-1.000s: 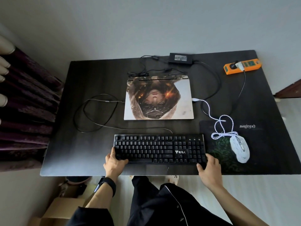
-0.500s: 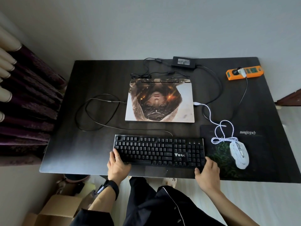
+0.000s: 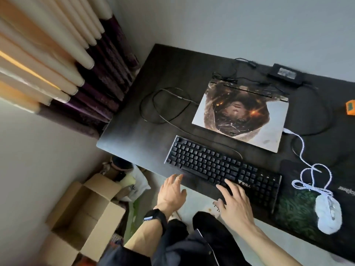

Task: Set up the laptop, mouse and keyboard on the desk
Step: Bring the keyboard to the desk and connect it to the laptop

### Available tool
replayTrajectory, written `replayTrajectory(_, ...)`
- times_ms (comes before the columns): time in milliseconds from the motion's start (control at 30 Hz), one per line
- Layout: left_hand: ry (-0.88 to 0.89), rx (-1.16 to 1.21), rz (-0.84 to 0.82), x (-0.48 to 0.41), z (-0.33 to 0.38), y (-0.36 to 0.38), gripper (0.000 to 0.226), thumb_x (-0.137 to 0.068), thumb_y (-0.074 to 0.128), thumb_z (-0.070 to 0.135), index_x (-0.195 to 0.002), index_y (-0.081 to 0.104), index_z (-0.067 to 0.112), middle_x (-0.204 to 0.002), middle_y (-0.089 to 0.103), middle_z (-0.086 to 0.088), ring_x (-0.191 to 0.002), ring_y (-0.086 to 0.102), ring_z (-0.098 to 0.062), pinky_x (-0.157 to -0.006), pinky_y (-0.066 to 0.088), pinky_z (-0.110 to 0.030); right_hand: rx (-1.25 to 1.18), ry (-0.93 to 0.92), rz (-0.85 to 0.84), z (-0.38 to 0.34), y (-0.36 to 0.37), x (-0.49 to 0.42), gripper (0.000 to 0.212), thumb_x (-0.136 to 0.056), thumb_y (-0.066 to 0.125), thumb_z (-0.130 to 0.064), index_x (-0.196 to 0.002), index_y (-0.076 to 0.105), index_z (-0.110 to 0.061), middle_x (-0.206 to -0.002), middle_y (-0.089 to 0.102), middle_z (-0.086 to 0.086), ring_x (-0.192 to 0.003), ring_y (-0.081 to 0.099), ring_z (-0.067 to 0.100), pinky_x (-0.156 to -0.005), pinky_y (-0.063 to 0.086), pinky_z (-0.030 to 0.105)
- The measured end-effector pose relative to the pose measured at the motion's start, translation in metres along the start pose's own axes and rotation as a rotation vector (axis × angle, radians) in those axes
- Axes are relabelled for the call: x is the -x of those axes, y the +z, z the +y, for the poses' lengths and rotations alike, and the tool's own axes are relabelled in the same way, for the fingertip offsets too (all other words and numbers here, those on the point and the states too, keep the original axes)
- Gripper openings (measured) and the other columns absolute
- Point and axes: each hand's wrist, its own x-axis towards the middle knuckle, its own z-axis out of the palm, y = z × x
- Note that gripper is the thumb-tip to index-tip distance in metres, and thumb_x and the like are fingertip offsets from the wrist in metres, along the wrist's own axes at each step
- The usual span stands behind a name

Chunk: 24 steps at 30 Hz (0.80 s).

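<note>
While your left hand (image 3: 172,191) sits at the near edge of the desk (image 3: 138,131), fingers loose, spread and holding nothing, its tips reach the left part of the keyboard (image 3: 222,167); the blur hides whether they touch it. The keyboard lies with its long axis along that near edge. Your right hand (image 3: 233,204) rests right of the keyboard's middle, fingers straight across its near rim, gripping nothing. Beyond the keyboard, toward the far edge, the laptop (image 3: 240,114) lies closed, its long side parallel to the keyboard. The mouse (image 3: 328,215) sits on its mouse pad (image 3: 295,208) at the near right corner, and its white cable runs to the laptop's right side. Opening the lid looks like what remains. It lies straight ahead of your fingers, past the keys, with your right hand the nearer.
</note>
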Motion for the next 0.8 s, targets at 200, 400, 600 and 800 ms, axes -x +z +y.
replayTrajectory(200,-0.184,0.154,0.122,0.051,-0.055,-0.005,0.057,-0.094,0.048,0.034,-0.148,0.035,0.026,-0.147,0.044,-0.001,-0.133,0.042,-0.024,-0.108,0.038,-0.038,-0.065,-0.268,-0.082,-0.071,0.008,-0.029,0.046,-0.081,0.07,-0.021,-0.126,0.064,-0.024,-0.137,0.057,0.001,-0.124,0.045,0.02,-0.097,0.049,0.039)
replayTrajectory(400,-0.31,0.289,0.239,0.108,-0.125,0.0,0.058,-0.089,0.048,0.036,-0.146,0.039,0.026,-0.145,0.047,-0.001,-0.132,0.044,-0.023,-0.109,0.037,-0.036,-0.085,-0.419,-0.159,-0.144,0.014,-0.035,0.04,-0.086,0.059,-0.032,-0.125,0.066,-0.026,-0.13,0.061,-0.003,-0.122,0.049,0.019,-0.096,0.051,0.041)
replayTrajectory(600,-0.304,0.347,0.319,0.16,-0.183,0.016,0.053,-0.09,0.049,0.035,-0.142,0.044,0.03,-0.141,0.052,-0.001,-0.126,0.05,-0.023,-0.104,0.043,-0.036,-0.079,-0.487,-0.198,-0.201,0.026,0.007,0.037,-0.093,0.056,-0.035,-0.129,0.062,-0.029,-0.132,0.058,-0.006,-0.128,0.045,0.016,-0.106,0.038,0.034)
replayTrajectory(800,-0.163,0.272,0.278,0.185,-0.209,0.019,0.05,-0.092,0.049,0.036,-0.141,0.045,0.026,-0.14,0.054,-0.002,-0.125,0.05,-0.026,-0.103,0.043,-0.038,-0.247,-0.319,-0.094,-0.227,0.021,0.077,0.033,-0.096,0.058,-0.031,-0.128,0.063,-0.026,-0.126,0.062,-0.009,-0.123,0.046,0.013,-0.103,0.031,0.021)
